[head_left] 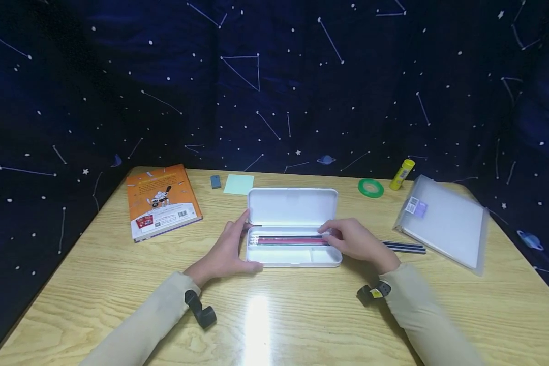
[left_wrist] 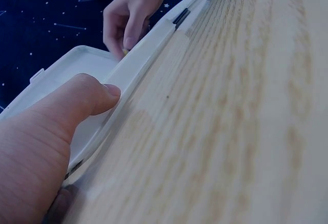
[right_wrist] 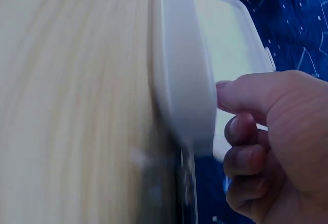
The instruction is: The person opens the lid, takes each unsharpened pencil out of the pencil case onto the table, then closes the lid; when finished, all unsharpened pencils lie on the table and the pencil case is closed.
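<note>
An open white pencil case (head_left: 297, 256) lies at the table's middle, its lid (head_left: 293, 206) tilted back. Several pencils (head_left: 288, 240) lie in its long compartment. My left hand (head_left: 226, 249) holds the case's left end, thumb (left_wrist: 82, 98) on the front wall (left_wrist: 138, 65) and fingers at the side. My right hand (head_left: 352, 239) is at the right end with curled fingers (right_wrist: 246, 131), pinching the end of a pencil in the case; its thumb touches the rim (right_wrist: 182, 80). Two dark pencils (head_left: 404, 247) lie on the table just right of it.
An orange book (head_left: 162, 201) lies at the back left. A blue eraser (head_left: 215, 181) and green sticky notes (head_left: 239, 184) sit behind the case. A green tape roll (head_left: 371, 188), a yellow glue stick (head_left: 401, 174) and a clear pouch (head_left: 444, 221) are at the right.
</note>
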The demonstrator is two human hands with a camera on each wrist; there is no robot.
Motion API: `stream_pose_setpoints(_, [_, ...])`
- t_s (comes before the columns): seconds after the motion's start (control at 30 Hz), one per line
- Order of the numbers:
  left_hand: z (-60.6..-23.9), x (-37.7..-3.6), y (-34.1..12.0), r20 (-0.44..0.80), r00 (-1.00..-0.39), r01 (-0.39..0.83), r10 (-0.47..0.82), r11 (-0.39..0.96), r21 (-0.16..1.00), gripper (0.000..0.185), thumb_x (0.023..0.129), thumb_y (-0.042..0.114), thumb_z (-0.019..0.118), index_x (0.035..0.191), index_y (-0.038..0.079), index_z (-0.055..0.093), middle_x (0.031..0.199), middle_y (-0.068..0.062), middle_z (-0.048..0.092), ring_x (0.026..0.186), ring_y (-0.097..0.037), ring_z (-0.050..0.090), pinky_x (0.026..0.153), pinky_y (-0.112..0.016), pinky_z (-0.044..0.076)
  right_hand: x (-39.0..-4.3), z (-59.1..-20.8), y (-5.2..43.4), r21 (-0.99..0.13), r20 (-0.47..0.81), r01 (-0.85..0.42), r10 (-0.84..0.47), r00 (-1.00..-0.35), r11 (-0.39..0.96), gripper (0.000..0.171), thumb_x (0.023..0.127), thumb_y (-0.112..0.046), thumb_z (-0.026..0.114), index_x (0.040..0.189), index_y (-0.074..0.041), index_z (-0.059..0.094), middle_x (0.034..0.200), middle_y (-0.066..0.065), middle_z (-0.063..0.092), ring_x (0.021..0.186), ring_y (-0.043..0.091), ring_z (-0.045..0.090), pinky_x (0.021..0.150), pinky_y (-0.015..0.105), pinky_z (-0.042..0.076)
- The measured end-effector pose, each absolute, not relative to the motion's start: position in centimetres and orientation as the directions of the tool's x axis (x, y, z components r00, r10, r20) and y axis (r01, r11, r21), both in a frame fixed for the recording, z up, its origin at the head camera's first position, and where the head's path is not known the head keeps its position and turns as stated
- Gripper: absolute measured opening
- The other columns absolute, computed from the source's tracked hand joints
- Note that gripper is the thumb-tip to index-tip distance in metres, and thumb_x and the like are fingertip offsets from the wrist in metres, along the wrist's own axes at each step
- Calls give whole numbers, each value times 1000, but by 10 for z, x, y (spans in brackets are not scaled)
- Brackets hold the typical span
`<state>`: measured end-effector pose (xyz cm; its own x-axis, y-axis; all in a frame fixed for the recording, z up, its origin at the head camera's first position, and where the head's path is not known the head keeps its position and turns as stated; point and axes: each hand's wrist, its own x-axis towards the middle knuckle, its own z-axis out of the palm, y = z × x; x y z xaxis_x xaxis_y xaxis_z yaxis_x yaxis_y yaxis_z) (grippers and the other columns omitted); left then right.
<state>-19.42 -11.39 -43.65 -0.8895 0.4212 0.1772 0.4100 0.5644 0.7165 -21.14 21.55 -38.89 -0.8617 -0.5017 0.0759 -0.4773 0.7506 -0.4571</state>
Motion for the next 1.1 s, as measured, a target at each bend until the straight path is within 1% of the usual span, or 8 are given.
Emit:
stream_pose_setpoints(0.13, [-437, -195, -115, 173, -893, 405, 416, 572, 714, 129, 60, 41, 86, 156, 14, 5, 133, -2, 48, 110, -14, 39, 100, -39, 41, -215, -388, 198, -395, 30, -499, -532, -846, 771, 24, 92, -19, 63, 113, -11, 72, 63, -5, 52, 59, 10, 43, 58, 25, 38])
stream_pose_setpoints(0.23, [-437, -195, -115, 176, -893, 407, 415, 576, 709, 128, 60, 41, 86, 156, 14, 5, 134, -1, 49, 110, -13, 39, 100, -38, 40, -217, -388, 189, -320, 9, -514, -539, -842, 796, 25, 93, -20, 62, 115, -15, 72, 76, -1, 68, 66, 9, 52, 65, 29, 44])
stream_pose_setpoints(0.3, [-436, -195, -115, 180, -892, 410, 414, 575, 708, 128, 60, 41, 86, 156, 14, 6, 134, -1, 49, 110, -13, 39, 100, -39, 40, -217, -388, 185, -296, 1, -507, -531, -848, 809, 24, 93, -20, 62, 113, -15, 73, 79, 1, 70, 67, 11, 54, 66, 32, 46])
stream_pose_setpoints(0.37, [-436, -195, -115, 182, -893, 410, 413, 573, 709, 129, 59, 41, 86, 156, 13, 6, 134, -1, 49, 111, -13, 39, 100, -39, 40, -217, -388, 183, -294, 10, -502, -523, -852, 813, 21, 92, -18, 63, 109, -12, 73, 78, 1, 69, 67, 10, 54, 64, 30, 46])
stream_pose_setpoints(0.47, [-436, -195, -114, 184, -890, 413, 417, 568, 712, 129, 59, 41, 87, 156, 13, 6, 134, -1, 49, 112, -14, 39, 102, -39, 39, -216, -388, 181, -322, 14, -475, -498, -867, 819, 15, 91, -15, 65, 103, -8, 70, 63, -2, 55, 57, 11, 44, 56, 26, 39])
stream_pose_setpoints(0.7, [-436, -194, -114, 188, -888, 421, 420, 573, 703, 130, 58, 39, 87, 156, 12, 7, 135, -2, 51, 112, -14, 40, 102, -40, 39, -210, -390, 176, -291, 30, -465, -477, -878, 836, 10, 92, -16, 63, 97, -8, 64, 66, -3, 54, 58, 11, 45, 56, 26, 39])
stream_pose_setpoints(0.87, [-436, -193, -113, 185, -888, 417, 421, 572, 706, 130, 57, 40, 87, 156, 11, 7, 134, -3, 51, 113, -14, 41, 103, -39, 39, -207, -394, 177, -241, 151, -525, -503, -851, 816, 9, 91, -17, 64, 96, -10, 64, 64, -7, 53, 57, 8, 43, 55, 24, 38])
stream_pose_setpoints(1.1, [-436, -193, -114, 184, -889, 417, 419, 575, 704, 129, 58, 38, 87, 156, 10, 7, 135, -3, 50, 113, -14, 40, 103, -39, 39, -199, -389, 195, -287, 282, -516, -443, -851, 807, 11, 91, -17, 65, 99, -11, 64, 60, -8, 48, 55, 7, 40, 54, 24, 34])
